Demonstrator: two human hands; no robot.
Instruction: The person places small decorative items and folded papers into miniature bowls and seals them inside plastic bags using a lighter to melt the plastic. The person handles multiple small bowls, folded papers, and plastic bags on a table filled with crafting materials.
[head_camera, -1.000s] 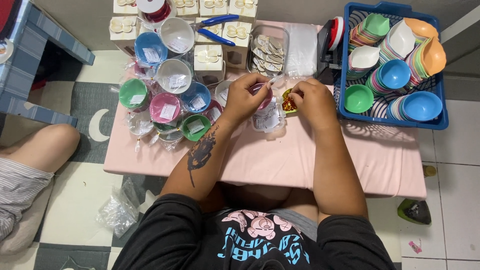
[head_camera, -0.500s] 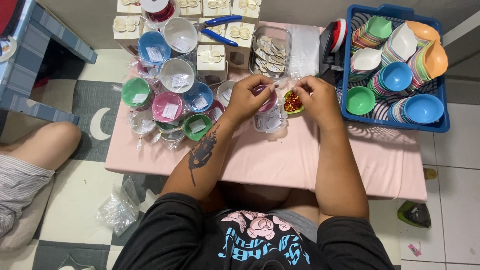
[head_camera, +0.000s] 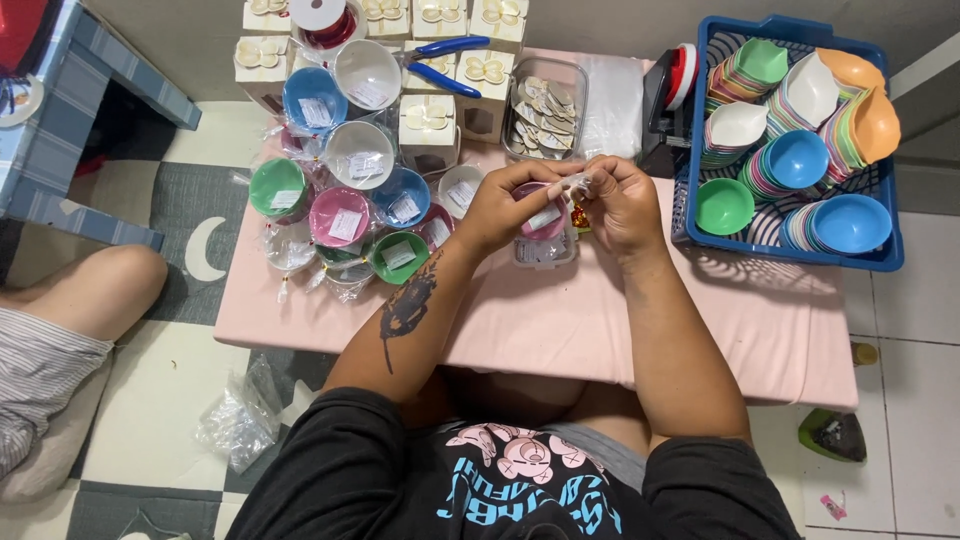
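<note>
A blue basket (head_camera: 886, 258) at far right is holding stacked coloured bowls (head_camera: 795, 160); a clear tray (head_camera: 572, 68) is holding pale cut-outs; at mid-table the left hand (head_camera: 505, 210) is cupping a pink wrapped bowl (head_camera: 541, 218), its axis unclear; the right hand (head_camera: 622, 205), fingers curled, is pinching the wrapping's twisted top (head_camera: 578, 183).

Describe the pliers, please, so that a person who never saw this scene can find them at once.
Start at the pink table and go to its far edge, where small cream boxes stand in rows. The pliers lie across the tops of these boxes, just right of a white bowl. Their bright blue handles are the only tool there.
</note>
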